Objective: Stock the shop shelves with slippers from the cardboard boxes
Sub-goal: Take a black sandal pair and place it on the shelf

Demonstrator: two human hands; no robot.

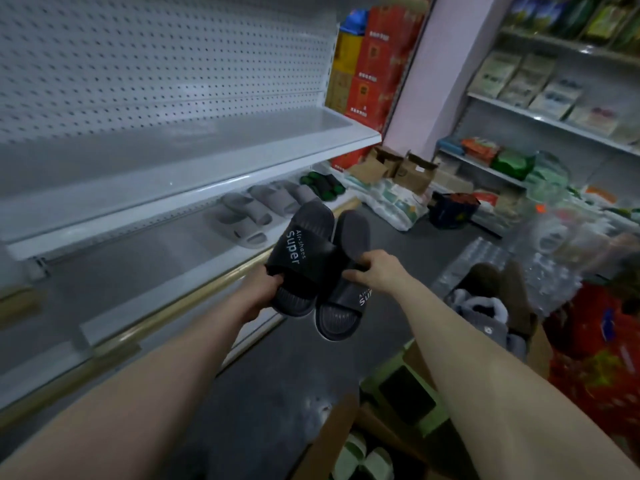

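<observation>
A white shelving unit with a pegboard back (pixel 156 64) fills the left side, and its upper shelf (pixel 207 147) holds nothing that can be seen. The lower shelf (pixel 138 271) below it carries pairs of grey slippers (pixel 249 216) towards its far end, with a dark green pair (pixel 322 185) beyond them. On the grey floor (pixel 294 375) at the person's right stands a cardboard box (pixel 540 344) of fluffy grey slippers. A nearer cardboard box (pixel 329 441) at the bottom edge shows pale green slippers (pixel 363 459). The two black slippers are held in the air over the aisle, just off the lower shelf's front edge. The left hand (pixel 266 289) grips the heel end of the upper black slipper (pixel 304 244), fingers curled round it. The right hand (pixel 377 271) pinches the side of the second black slipper (pixel 346 303), which lies partly beneath the first. Both slippers run lengthwise away from the person, toes far, roughly along the aisle. The bare stretch of lower shelf lies to the left of the hands, on the near side of the grey pairs, and the left hand is nearer to it. The grey pairs seem to lie across the shelf's depth, so the black pair would likely need turning before it is set down beside them.
</observation>
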